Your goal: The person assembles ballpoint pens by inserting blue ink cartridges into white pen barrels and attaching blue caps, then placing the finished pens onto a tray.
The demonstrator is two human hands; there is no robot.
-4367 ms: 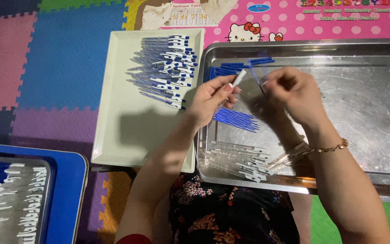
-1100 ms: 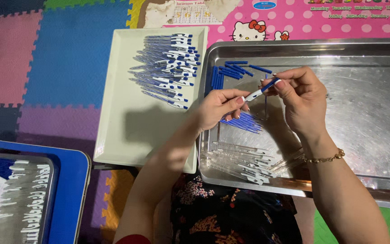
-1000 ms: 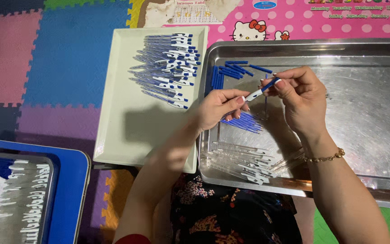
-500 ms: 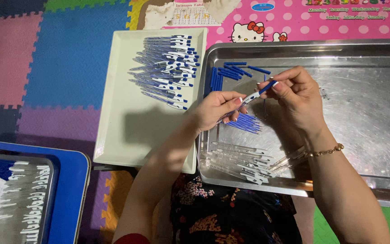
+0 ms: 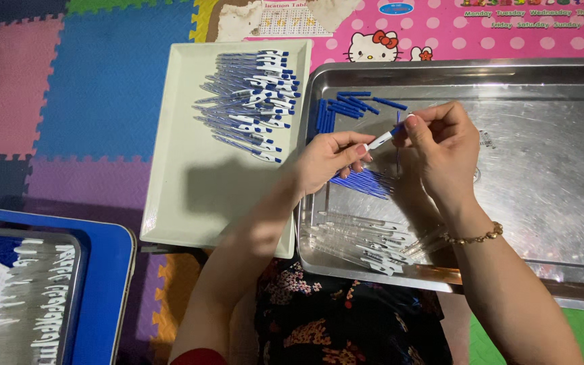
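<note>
Left hand [image 5: 329,159] and right hand [image 5: 441,138] both pinch one white-and-blue pen [image 5: 381,138] above the steel tray [image 5: 576,88].

Floor of interlocking foam puzzle mats [image 5: 82,101] in blue, pink, purple and green. Upper right: pink children's chart mat [image 5: 508,30] with white dots and a cartoon cat face. Left of centre: cream rectangular plastic tray [image 5: 197,203], carrying a fanned pile of finished blue-and-white pens [image 5: 251,94] in its far half. Lower left: blue plastic tray [image 5: 106,270] holding a smaller steel tray [image 5: 69,297] with rows of white pen parts [image 5: 35,304]. Bottom centre: dark floral-print garment [image 5: 332,324].
</note>
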